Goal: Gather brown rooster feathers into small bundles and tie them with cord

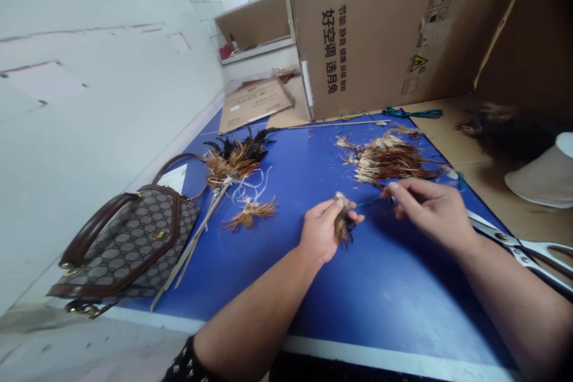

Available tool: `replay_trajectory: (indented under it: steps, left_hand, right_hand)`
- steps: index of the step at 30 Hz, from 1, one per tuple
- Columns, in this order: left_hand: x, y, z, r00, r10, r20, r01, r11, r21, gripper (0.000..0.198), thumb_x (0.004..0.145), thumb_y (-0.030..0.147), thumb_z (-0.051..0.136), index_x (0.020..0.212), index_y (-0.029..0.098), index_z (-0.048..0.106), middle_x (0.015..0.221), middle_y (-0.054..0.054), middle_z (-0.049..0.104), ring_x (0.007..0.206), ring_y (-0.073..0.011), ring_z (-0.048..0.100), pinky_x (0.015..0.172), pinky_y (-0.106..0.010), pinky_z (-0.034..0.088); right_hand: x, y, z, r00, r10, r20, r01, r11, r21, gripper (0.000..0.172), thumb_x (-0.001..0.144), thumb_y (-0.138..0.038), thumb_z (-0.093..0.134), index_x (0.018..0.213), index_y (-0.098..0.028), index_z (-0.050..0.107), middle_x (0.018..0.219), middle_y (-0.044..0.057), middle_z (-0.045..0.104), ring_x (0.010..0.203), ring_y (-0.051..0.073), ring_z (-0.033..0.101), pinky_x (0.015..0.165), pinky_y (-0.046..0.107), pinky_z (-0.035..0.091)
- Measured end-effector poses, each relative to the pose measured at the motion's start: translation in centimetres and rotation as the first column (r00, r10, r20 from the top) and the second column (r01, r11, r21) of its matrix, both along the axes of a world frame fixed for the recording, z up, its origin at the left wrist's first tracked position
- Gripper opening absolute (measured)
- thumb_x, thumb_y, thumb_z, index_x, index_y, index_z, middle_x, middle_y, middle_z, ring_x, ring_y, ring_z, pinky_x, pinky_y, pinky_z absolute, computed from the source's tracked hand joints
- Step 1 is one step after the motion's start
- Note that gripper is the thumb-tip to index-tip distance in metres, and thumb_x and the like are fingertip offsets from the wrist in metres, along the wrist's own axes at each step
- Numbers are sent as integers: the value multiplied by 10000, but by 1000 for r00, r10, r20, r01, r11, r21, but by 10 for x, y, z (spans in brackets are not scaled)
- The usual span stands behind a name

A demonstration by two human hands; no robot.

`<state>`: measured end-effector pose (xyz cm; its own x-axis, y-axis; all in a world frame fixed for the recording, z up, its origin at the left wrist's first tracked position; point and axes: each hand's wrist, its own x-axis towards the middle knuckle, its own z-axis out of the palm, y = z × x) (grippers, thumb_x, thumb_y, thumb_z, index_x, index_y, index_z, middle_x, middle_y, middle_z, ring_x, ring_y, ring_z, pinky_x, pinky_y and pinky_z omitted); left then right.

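My left hand [323, 228] is closed round a small bundle of brown feathers [342, 225], their pale quill ends sticking up between thumb and fingers. My right hand [427, 208] pinches a thin thread [370, 203] that runs across to the bundle. Both hands hover just above the blue table top [385, 286]. A loose heap of brown and white feathers [388, 158] lies just beyond my right hand. To the left lie a feather duster on a thin stick [224, 176] and a small tied feather bunch [250, 213].
A patterned brown handbag [129, 245] sits at the table's left edge. Large scissors [521, 246] lie to the right of my right wrist. A big cardboard box [380, 30] stands at the back, with a teal cord [414, 113] and a thin stick [335, 124] before it. A white object [546, 179] is far right.
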<state>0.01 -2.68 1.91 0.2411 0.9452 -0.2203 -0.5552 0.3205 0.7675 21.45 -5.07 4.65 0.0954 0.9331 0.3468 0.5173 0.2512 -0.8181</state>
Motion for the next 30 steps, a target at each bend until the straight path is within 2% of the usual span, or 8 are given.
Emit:
replay_trajectory:
  steps: [3, 7, 11, 15, 19, 22, 26, 30]
  left_hand:
    - [-1, 1, 0, 1000, 10, 11, -10, 1000, 9, 282, 733, 281, 898, 838, 72, 741, 830, -73, 677, 616, -58, 504, 596, -230, 441]
    - [-2, 0, -2, 1000, 0, 8, 0, 1000, 5, 265, 724, 259, 894, 823, 65, 743, 811, -68, 639, 596, -38, 442, 540, -205, 327]
    - [-3, 0, -4, 1000, -2, -1, 2, 1000, 22, 267, 724, 259, 892, 825, 56, 751, 787, -63, 620, 586, -38, 432, 537, -209, 299]
    - [-1, -1, -5, 1000, 5, 7, -5, 1000, 25, 275, 720, 265, 900, 814, 58, 747, 782, -58, 620, 582, -40, 444, 539, -213, 313]
    - [2, -2, -8, 1000, -5, -16, 5, 1000, -2, 308, 729, 303, 903, 851, 68, 745, 794, -66, 666, 605, -74, 534, 583, -237, 423]
    - [3, -3, -9, 1000, -21, -17, 20, 999, -34, 335, 732, 334, 901, 866, 76, 735, 825, -97, 722, 694, -148, 653, 693, -296, 527]
    - [3, 0, -8, 999, -15, 45, 18, 998, -66, 334, 726, 312, 905, 897, 94, 720, 862, -106, 759, 818, -200, 722, 832, -327, 557]
    - [0, 3, -7, 996, -26, 83, 35, 994, -108, 344, 749, 317, 894, 926, 111, 683, 894, -106, 757, 818, -208, 730, 839, -351, 560]
  right_hand:
    - [25, 14, -7, 950, -164, 267, 140, 984, 108, 244, 975, -426, 630, 919, -223, 754, 779, 56, 766, 624, 207, 673, 593, 325, 493]
    - [37, 19, -15, 811, -39, 583, 68, 997, -28, 207, 947, -365, 619, 872, -221, 749, 873, 80, 786, 737, 235, 702, 665, 339, 469]
    - [24, 18, -22, 726, -7, 687, 164, 973, -163, 305, 922, -517, 629, 854, -226, 693, 808, 60, 750, 670, 219, 666, 574, 309, 388]
    - [13, 20, -28, 726, -52, 685, 177, 978, -114, 253, 964, -411, 564, 824, -221, 654, 804, 69, 724, 674, 218, 650, 584, 313, 388]
    - [5, 14, -23, 859, -31, 511, -14, 996, 84, 228, 996, -350, 558, 834, -217, 647, 775, 57, 681, 699, 201, 630, 670, 315, 456]
    - [-7, 5, -18, 893, 165, 419, -240, 962, 132, 168, 1013, -318, 577, 913, -216, 666, 806, 51, 672, 728, 187, 622, 711, 309, 479]
    - [-23, -4, -15, 800, 434, 415, -498, 866, 53, 145, 1030, -274, 561, 956, -209, 667, 866, 63, 670, 776, 184, 638, 737, 307, 486]
    - [-31, -7, -15, 711, 561, 425, -603, 796, -43, 186, 1043, -254, 514, 941, -198, 660, 873, 69, 662, 786, 181, 641, 737, 303, 479]
